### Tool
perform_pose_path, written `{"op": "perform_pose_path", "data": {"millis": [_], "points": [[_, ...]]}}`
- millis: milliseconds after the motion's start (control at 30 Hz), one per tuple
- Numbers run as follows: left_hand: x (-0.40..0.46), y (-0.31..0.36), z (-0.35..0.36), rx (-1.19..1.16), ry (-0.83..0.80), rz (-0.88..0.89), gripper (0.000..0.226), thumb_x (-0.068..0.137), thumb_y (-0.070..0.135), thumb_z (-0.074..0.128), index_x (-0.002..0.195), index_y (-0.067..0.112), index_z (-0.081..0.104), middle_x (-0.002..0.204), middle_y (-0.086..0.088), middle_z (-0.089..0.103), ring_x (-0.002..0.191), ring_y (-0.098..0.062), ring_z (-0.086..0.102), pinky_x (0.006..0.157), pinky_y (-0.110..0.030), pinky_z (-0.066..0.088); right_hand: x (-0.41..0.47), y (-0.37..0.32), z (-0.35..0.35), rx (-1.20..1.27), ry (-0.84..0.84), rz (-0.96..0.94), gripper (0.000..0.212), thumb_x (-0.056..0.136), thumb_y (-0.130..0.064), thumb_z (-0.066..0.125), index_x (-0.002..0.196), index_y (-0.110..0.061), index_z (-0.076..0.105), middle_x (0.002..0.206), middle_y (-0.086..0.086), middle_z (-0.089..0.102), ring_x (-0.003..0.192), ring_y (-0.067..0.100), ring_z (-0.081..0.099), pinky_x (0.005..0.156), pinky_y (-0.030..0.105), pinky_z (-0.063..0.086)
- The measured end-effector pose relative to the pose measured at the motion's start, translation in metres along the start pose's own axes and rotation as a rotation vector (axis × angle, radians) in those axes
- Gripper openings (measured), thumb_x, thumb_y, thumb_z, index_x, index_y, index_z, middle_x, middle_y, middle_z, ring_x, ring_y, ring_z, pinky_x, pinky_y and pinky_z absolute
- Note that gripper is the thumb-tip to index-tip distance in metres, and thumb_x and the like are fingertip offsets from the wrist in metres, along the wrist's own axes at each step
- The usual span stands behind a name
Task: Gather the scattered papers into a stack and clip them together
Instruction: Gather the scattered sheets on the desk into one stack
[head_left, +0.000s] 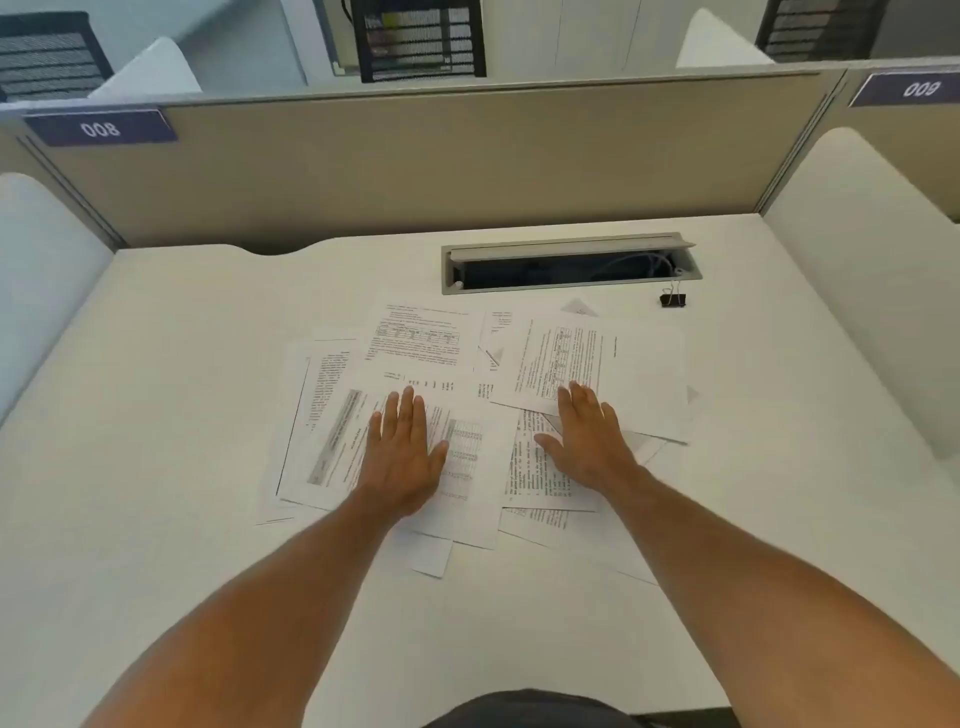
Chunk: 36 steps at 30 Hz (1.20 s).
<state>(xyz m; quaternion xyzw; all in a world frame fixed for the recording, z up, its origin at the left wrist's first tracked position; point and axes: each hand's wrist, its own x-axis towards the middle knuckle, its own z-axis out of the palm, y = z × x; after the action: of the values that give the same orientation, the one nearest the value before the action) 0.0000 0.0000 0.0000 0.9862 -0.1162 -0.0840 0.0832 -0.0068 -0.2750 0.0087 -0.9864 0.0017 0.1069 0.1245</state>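
Observation:
Several printed white papers (421, 338) lie scattered and overlapping in the middle of the white desk (156, 389). My left hand (402, 449) lies flat, fingers straight, on a sheet with a grey table at the left of the pile. My right hand (587, 436) lies flat on the sheets at the right of the pile, fingers straight and thumb spread. A black binder clip (672, 299) with silver handles stands alone on the desk at the far right, beyond the papers and away from both hands.
An open cable slot (571, 265) with a raised grey lid sits in the desk just behind the papers. A beige partition (441, 166) closes the back; white side panels (862, 270) flank the desk. Bare desk surface lies left, right and in front of the pile.

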Motion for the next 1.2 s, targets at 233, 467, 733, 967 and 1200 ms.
{"op": "perform_pose_path", "data": {"millis": [233,467,733,967,1200], "points": [[0.001,-0.004,0.019,-0.012,-0.087,-0.043,0.095,0.086,0.064,-0.001,0.159,0.003,-0.001,0.168,-0.014,-0.007,0.155,-0.032,-0.01,0.125,-0.05,-0.002,0.001,0.005,0.009,-0.043,-0.06,0.038,0.083,0.098,-0.058,0.04,0.158,-0.008,0.012,0.167,0.014,0.01,0.154,0.028,0.007,0.123,0.05,0.015],[0.001,0.0,0.028,-0.001,-0.134,-0.068,0.096,0.084,0.064,-0.007,0.159,0.005,-0.001,0.168,-0.014,-0.008,0.155,-0.031,-0.01,0.124,-0.048,-0.005,-0.002,-0.001,0.014,0.003,-0.046,0.074,0.079,0.099,-0.052,0.042,0.158,-0.006,0.013,0.167,0.014,0.012,0.154,0.029,0.01,0.124,0.046,0.017],[0.004,-0.005,0.026,-0.101,-0.125,-0.081,0.073,0.103,0.048,0.03,0.16,0.008,0.008,0.169,-0.012,-0.003,0.156,-0.029,-0.008,0.124,-0.045,-0.004,-0.017,-0.03,0.024,0.036,-0.036,0.106,0.074,0.101,-0.043,0.043,0.157,-0.005,0.013,0.166,0.015,0.013,0.154,0.03,0.011,0.124,0.046,0.019],[-0.006,-0.015,-0.002,-0.509,0.219,-0.25,0.048,0.099,0.005,0.042,0.146,0.008,0.05,0.125,-0.014,0.07,0.106,-0.031,0.069,0.094,-0.039,0.054,-0.025,-0.048,0.025,0.104,-0.015,0.03,0.072,0.102,-0.039,0.045,0.158,-0.007,0.014,0.167,0.014,0.01,0.154,0.029,0.007,0.126,0.042,0.011],[-0.012,-0.051,-0.017,-0.325,0.218,-0.668,0.04,0.089,0.017,0.058,0.127,0.007,0.059,0.123,-0.016,0.063,0.12,-0.039,0.053,0.098,-0.053,0.043,-0.037,-0.072,0.035,0.114,-0.157,-0.196,0.076,0.101,-0.046,0.046,0.159,-0.012,0.01,0.168,0.007,0.0,0.155,0.022,-0.003,0.124,0.035,0.0]]}}
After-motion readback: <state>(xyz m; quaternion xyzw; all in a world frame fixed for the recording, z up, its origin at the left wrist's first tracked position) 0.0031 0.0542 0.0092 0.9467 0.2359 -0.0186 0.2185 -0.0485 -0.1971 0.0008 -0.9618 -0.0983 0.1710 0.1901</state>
